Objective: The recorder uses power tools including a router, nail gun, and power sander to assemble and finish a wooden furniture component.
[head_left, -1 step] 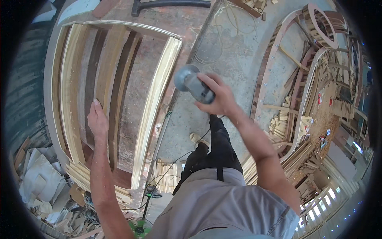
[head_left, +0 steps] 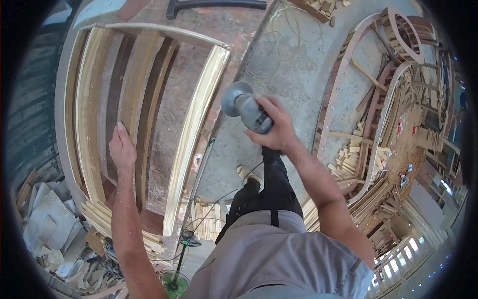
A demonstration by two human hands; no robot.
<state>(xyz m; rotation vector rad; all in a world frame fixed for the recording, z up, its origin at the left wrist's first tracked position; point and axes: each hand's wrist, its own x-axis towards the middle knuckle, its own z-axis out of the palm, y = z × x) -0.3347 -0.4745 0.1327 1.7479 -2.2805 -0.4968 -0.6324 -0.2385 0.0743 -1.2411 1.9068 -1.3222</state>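
A round-headed grey power sander [head_left: 255, 113] is in my right hand [head_left: 277, 122], fingers wrapped around its body. Its disc is off the wood, just right of the frame's pale right-hand rail [head_left: 195, 142]. My left hand [head_left: 122, 149] lies on a brown slat [head_left: 137, 82] inside the wooden frame, fingers stretched forward along it. This slatted frame, with curved end pieces, rests on a worn reddish table [head_left: 174, 104].
A black-handled hammer [head_left: 216, 5] lies at the table's far side. A cable [head_left: 224, 195] runs past my legs. Curved wooden frames [head_left: 331, 94] and offcuts [head_left: 348, 157] are on the floor at right. Scrap sheets [head_left: 50, 224] pile up at lower left.
The sander and my right hand have shifted very slightly right and toward me. My left hand stays on the slat.
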